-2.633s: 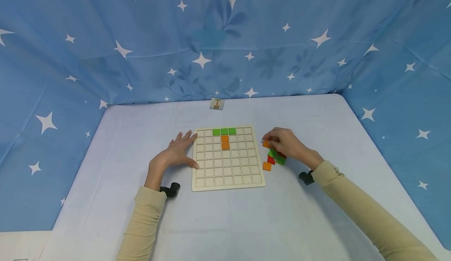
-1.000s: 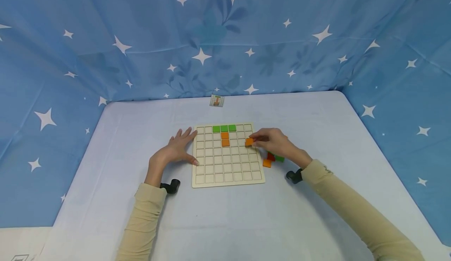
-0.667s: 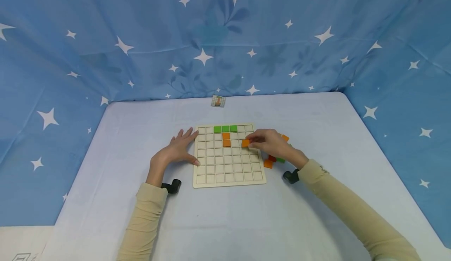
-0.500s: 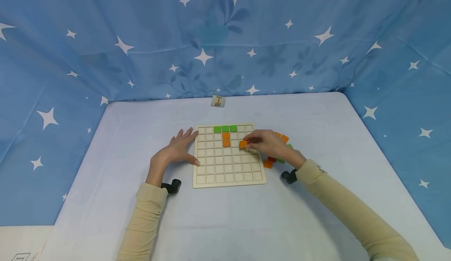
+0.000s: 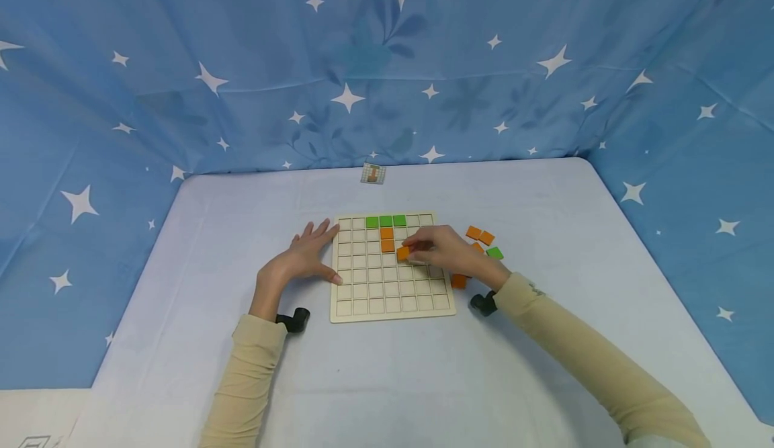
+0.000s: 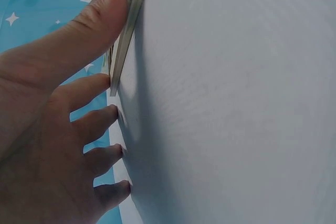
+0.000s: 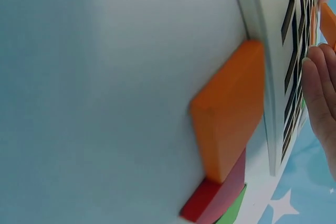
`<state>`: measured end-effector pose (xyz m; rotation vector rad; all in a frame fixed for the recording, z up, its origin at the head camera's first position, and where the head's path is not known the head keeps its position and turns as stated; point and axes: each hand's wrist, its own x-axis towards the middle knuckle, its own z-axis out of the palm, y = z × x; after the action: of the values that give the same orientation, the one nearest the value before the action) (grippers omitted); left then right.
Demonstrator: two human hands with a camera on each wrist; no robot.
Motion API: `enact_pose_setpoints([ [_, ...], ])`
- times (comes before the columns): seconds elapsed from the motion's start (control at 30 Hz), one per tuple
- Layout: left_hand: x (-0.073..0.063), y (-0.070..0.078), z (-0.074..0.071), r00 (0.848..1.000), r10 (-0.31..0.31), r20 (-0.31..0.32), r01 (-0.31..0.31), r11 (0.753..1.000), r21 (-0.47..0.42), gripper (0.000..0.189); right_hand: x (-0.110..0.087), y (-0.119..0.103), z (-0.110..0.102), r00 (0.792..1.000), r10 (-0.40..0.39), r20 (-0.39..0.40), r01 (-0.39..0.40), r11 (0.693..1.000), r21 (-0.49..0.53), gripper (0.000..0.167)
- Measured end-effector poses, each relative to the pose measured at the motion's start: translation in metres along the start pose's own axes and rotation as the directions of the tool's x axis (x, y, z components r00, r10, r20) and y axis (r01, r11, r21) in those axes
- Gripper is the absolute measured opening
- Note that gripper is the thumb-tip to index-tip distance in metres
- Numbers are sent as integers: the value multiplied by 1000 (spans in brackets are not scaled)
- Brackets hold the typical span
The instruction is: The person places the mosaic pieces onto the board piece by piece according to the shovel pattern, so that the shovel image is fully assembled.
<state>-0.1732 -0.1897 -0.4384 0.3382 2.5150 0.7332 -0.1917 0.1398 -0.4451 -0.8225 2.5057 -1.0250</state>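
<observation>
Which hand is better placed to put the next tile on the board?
Probably the right hand: it pinches an orange tile over the board, while the left hand, holding no tile, touches the board's left edge.

White-topped table (image 5: 387,381) stretches beneath both hands. Flat on it, pale grid board (image 5: 367,308) between left hand (image 5: 300,256) and right hand (image 5: 441,250). Outward of right hand, two orange tiles (image 5: 474,232) side by side, third orange tile (image 5: 477,247) partly hidden by wrist, green tile (image 5: 494,253) farther out. On near side of right wrist, another orange tile (image 5: 459,281) just beside board, red tile (image 7: 215,200) close against it. Beyond both hands, near far edge, small printed card (image 5: 373,173).
</observation>
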Motion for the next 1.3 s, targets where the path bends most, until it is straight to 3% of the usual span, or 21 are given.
enact_pose_setpoints([
  [0.8,0,1,0,1000,-4,-4,4,1000,4,116,20,-11,14,993,-107,51,112,986,-123,27],
  [1.3,1,2,1,1000,12,8,-13,1000,7,116,20,-18,18,986,-161,45,167,965,-201,26],
])
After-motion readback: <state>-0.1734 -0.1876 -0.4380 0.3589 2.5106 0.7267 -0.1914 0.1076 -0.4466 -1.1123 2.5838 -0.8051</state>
